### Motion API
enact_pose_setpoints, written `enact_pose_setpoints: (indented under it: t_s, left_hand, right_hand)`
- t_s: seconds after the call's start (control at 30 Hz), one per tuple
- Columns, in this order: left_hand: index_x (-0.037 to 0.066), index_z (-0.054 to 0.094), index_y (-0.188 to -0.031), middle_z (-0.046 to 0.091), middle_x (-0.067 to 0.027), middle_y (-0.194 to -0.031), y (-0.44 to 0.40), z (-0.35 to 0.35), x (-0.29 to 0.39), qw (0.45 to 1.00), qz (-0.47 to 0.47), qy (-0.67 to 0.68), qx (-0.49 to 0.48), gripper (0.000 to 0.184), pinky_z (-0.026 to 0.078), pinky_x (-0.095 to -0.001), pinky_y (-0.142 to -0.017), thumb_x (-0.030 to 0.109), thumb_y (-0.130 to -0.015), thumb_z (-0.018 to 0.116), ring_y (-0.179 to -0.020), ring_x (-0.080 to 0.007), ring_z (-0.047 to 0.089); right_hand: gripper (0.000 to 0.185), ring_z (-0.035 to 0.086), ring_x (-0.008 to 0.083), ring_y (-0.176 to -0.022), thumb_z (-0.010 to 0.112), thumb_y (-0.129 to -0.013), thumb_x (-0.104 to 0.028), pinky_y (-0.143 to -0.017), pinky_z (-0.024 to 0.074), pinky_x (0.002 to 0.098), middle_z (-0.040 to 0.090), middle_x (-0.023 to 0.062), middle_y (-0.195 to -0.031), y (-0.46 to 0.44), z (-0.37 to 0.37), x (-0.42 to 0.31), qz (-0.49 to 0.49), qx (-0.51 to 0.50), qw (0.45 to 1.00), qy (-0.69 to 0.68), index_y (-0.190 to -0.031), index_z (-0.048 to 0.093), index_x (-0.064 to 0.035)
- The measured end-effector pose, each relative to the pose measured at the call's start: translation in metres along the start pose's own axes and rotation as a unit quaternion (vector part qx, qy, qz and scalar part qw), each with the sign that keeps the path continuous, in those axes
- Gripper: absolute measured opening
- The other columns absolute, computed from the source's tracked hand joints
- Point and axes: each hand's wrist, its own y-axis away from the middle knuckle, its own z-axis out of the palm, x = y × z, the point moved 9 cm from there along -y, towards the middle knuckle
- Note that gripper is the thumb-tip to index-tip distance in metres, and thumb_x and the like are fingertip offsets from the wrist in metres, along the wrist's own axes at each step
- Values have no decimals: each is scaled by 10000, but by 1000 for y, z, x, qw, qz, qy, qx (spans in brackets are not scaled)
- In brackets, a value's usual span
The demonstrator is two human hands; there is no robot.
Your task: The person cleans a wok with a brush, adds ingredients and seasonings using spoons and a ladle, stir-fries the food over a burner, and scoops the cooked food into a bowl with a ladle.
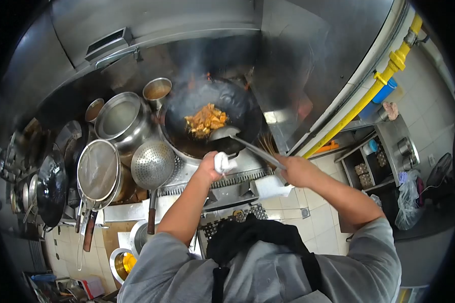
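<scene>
A dark wok (174, 121) sits on the stove with steaming pieces of browned food (206, 120) in it. My left hand (210, 165) is closed on a folded white cloth (222, 163) at the wok's near rim; whether the wok's handle is inside the grip is hidden. My right hand (299, 171) is wrapped round the long handle of a ladle (225, 133). The ladle's bowl rests inside the wok, beside the food on its near side.
Left of the wok are a perforated strainer (152, 164), a mesh sieve (98, 169), a large metal pot (119, 116) and a small pot of brownish liquid (157, 90). Another wok (51, 187) stands farther left. A yellow pipe (359, 106) runs along the right.
</scene>
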Motion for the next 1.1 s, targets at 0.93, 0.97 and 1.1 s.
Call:
enact_pose_setpoints:
  t_s: [0.93, 0.97, 1.1]
  left_hand:
    - [-57, 572, -919, 637, -130, -833, 74, 12, -32, 949, 127, -223, 183, 245, 500, -423, -536, 168, -823, 582, -666, -261, 642]
    - [-16, 557, -877, 619, -106, -762, 75, 18, -35, 964, 114, -195, 139, 138, 526, -404, -550, 117, -847, 535, -648, -263, 643]
    - [30, 578, -877, 608, -99, -702, 82, -4, -47, 981, 102, -145, 79, 105, 545, -397, -589, 82, -869, 487, -640, -241, 644]
  right_hand:
    - [258, 399, 26, -410, 411, -970, -271, -340, 328, 173, 428, -52, -586, -41, 1, -17, 247, -269, 595, -716, -793, 447, -87]
    - [251, 392, 20, -410, 433, -969, -272, -339, 324, 167, 421, -55, -589, -40, 14, -21, 225, -271, 576, -738, -802, 444, -85]
    - [186, 379, 20, -419, 499, -958, -224, -334, 313, 174, 442, -38, -639, -27, 69, -19, 132, -252, 551, -785, -848, 435, -88]
